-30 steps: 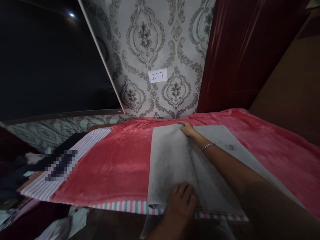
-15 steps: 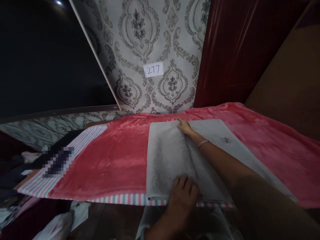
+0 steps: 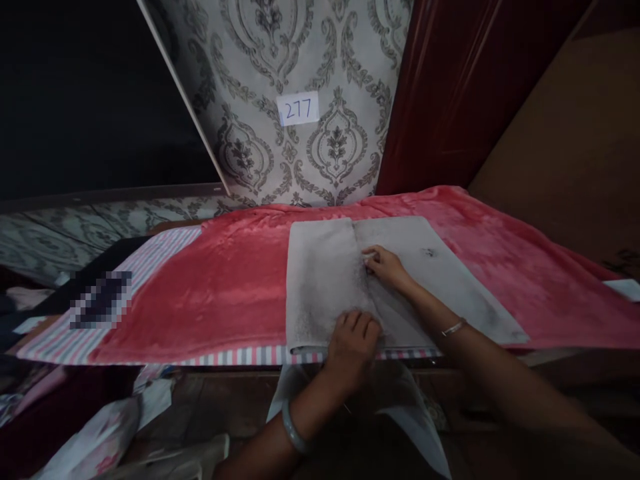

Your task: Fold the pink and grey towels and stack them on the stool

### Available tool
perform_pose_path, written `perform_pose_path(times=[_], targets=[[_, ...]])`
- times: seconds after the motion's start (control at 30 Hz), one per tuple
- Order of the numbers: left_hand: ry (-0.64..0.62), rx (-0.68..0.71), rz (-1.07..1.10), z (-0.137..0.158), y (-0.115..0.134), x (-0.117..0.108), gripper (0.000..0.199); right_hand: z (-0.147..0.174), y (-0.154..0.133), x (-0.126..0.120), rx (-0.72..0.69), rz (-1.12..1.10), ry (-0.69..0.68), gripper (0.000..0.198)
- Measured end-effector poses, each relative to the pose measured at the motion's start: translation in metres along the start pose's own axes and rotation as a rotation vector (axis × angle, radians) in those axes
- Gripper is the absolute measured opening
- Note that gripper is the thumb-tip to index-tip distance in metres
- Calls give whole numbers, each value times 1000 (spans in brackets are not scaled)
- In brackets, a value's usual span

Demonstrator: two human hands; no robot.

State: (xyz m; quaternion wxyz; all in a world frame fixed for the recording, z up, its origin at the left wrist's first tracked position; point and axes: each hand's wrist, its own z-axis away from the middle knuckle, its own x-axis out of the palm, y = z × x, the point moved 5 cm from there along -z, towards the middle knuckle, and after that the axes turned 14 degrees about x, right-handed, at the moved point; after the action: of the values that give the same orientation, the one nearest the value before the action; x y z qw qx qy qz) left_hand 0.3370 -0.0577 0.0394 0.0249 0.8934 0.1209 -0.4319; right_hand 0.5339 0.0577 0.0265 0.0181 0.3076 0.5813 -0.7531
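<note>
A grey towel (image 3: 320,287) lies spread on a red plush blanket (image 3: 230,293), its left part folded over into a flap. My left hand (image 3: 353,343) is at the flap's near corner, fingers curled together on the fabric, their tips hidden. Farther back, the thumb and bent fingers of my right hand (image 3: 387,267) are at the flap's edge, near the middle of the towel. A dark mark shows on the flat right part of the towel.
Striped cloth (image 3: 240,355) shows under the blanket along the front edge. A large dark screen (image 3: 100,100) stands at the back left. The patterned wall carries a paper marked 277 (image 3: 299,109). Bags and clothes lie below left.
My right hand has moved from the towel's far edge nearer along the fold, and the flap now lies flatter. My left hand stays by the near corner. The view has tilted down.
</note>
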Motion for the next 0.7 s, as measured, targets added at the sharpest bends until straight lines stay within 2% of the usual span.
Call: perform_pose_path(times=[0.1,0.2,0.27,0.37,0.43,0.57,0.7], targets=[[59,-22,25,-2,-1,-8,20,33,7,0,135,-72,-116,31],[89,-51,17,-7,-2,-11,14,59,8,2,203,-64,-188,43],[36,-40,-19,-11,0,-5,9,69,6,3,173,11,-194,55],[-84,-7,-78,-12,6,7,7,76,4,3,30,164,-125,69],[-129,-6,-102,-8,9,7,10,78,6,4,-60,214,-71,72],[-113,-81,-170,13,6,-19,32,80,18,7,-96,197,-9,64],[-114,-228,-217,47,-13,-52,44,85,21,8,-89,178,81,58]])
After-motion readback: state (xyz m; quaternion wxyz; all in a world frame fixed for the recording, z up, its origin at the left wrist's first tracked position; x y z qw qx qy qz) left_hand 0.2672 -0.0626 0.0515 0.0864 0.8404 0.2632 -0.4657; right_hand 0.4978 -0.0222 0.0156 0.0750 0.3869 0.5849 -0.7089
